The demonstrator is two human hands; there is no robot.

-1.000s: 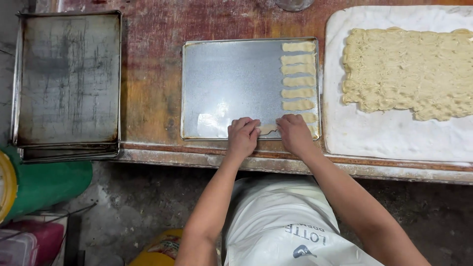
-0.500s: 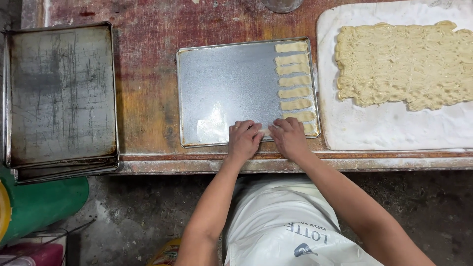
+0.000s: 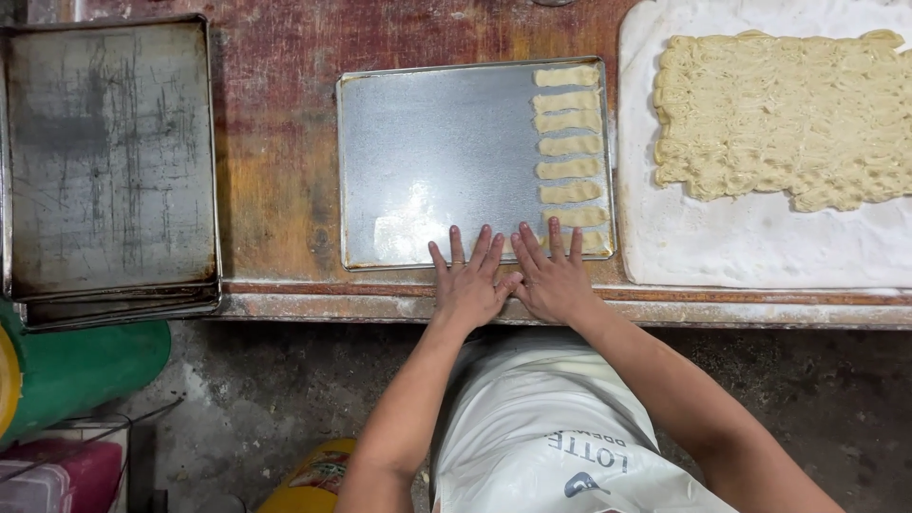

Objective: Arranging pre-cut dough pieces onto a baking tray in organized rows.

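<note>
At bench [image 3: 275,190] front edge: left hand [image 3: 467,285], right hand [image 3: 553,280] laid flat, fingers spread, on near rim of grey metal tray [image 3: 446,152]; pale dough strips [image 3: 568,142] stacked in column along right side.

White apron or bag-like sheet [image 3: 541,427] is hanging at the person's front, bottom centre; blue lettering and a dark blue emblem are showing on it, upside down to the camera. Yellow container [image 3: 313,475] is sitting on the floor, bottom edge left of centre, bearing a label in red and green. No signs or screens are showing anywhere in view.
</note>
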